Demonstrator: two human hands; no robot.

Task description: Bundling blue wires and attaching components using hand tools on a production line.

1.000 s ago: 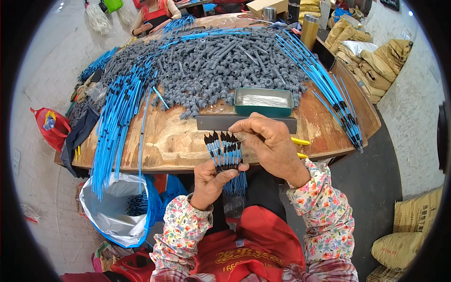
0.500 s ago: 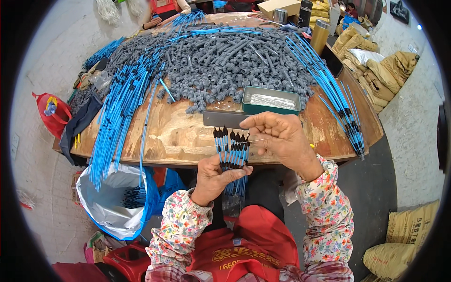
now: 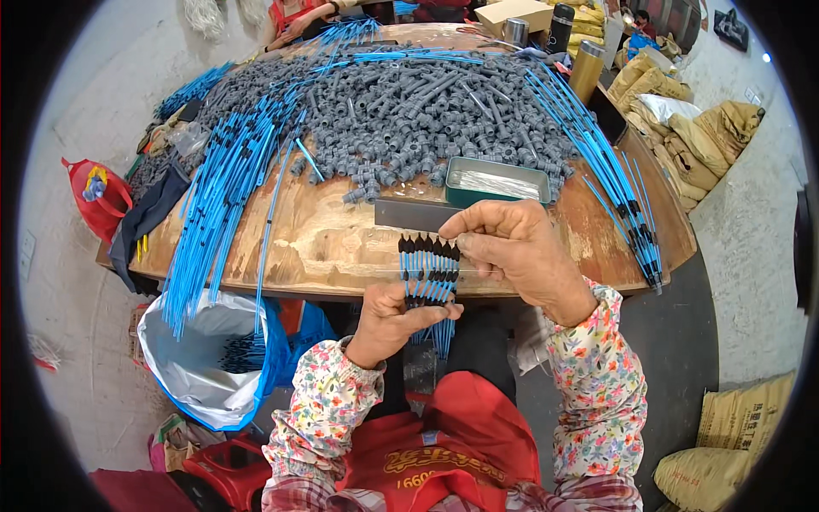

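Left hand [image 3: 394, 317] fingers closed around a fanned bundle of thin blue plastic tubes with black tips [image 3: 428, 271], held just in front of the round wooden table [image 3: 324, 243] edge. Right hand [image 3: 512, 252] fingertips pinched narrow at the bundle's right side. Green rectangular metal tray [image 3: 497, 182] on the table beyond.

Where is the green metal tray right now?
In the head view, the green metal tray sits on the round wooden table, right of centre, at the near edge of the grey fittings pile, just beyond the right hand.
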